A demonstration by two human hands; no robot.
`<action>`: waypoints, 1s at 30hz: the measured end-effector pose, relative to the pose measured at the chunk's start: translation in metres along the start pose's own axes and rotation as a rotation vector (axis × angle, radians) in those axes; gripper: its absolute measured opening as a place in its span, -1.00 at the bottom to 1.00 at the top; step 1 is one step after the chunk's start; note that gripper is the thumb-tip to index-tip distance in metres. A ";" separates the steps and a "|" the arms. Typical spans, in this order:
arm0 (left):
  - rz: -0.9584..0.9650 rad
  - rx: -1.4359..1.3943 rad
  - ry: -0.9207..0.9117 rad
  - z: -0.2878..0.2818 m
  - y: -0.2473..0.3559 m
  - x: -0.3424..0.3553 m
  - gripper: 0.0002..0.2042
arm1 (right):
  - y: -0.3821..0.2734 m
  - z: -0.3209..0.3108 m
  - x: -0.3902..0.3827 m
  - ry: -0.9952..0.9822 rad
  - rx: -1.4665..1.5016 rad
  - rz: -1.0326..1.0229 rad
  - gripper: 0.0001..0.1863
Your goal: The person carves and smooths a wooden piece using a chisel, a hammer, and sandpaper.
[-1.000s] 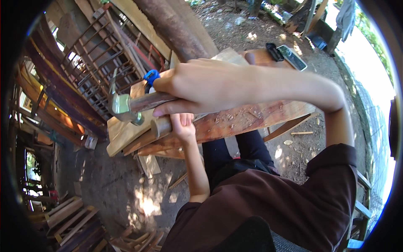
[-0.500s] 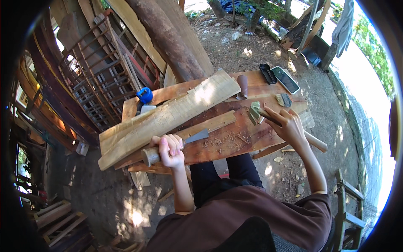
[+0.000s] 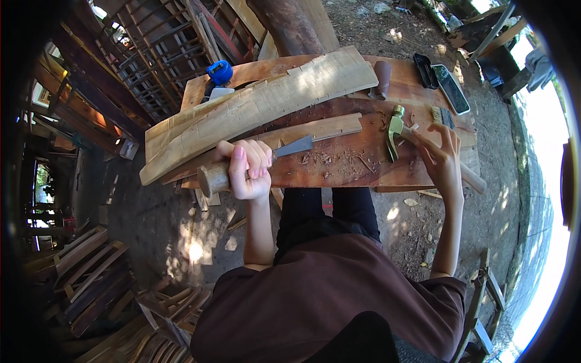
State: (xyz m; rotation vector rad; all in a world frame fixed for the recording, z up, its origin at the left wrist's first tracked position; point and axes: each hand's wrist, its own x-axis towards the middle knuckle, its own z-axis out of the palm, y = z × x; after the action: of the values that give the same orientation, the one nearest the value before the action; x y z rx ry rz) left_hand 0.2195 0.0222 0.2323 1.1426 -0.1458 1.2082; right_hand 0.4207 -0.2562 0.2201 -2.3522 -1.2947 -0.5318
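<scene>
My left hand (image 3: 251, 168) is wrapped round the wooden handle (image 3: 213, 179) of a chisel. The chisel's flat grey blade (image 3: 295, 146) points right, above the workbench and alongside a narrow wood strip (image 3: 327, 128). On the bench's right side lies a claw hammer (image 3: 394, 130) with a greenish-gold head. My right hand (image 3: 443, 158) is over its wooden handle, fingers apart and not closed round it. Part of the handle is hidden under the hand, and its end shows past the wrist. A long thick plank (image 3: 260, 109) lies slantwise behind the strip.
Wood shavings (image 3: 339, 158) are scattered on the reddish workbench (image 3: 290, 176). Along its back are a blue tool (image 3: 219, 72), a brown roll (image 3: 381, 78), a black case (image 3: 426, 71), a phone (image 3: 452, 89) and a brush (image 3: 445, 116). Stacked timber (image 3: 97, 278) stands at left.
The hammer's head has turned so its claw points down toward me, and my right hand's fingers have loosened and spread. The left hand keeps the chisel. The whole view has shifted.
</scene>
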 end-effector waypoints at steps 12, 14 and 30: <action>0.170 0.396 -0.720 0.071 0.002 -0.046 -0.68 | -0.150 0.059 -0.019 -0.339 1.267 0.032 -0.40; 0.146 0.425 -0.800 0.066 0.008 -0.042 -0.64 | -0.156 0.066 -0.026 -0.475 1.561 0.368 -0.55; -0.302 1.483 -0.607 -0.106 0.040 0.008 -0.56 | -0.113 0.041 -0.034 0.132 1.599 0.237 -0.65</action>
State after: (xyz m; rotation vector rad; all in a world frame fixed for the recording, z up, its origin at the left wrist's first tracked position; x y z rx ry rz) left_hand 0.1426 0.1035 0.2116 2.6753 0.5577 0.5167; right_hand 0.3128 -0.2034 0.1867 -1.0216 -0.7631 0.3697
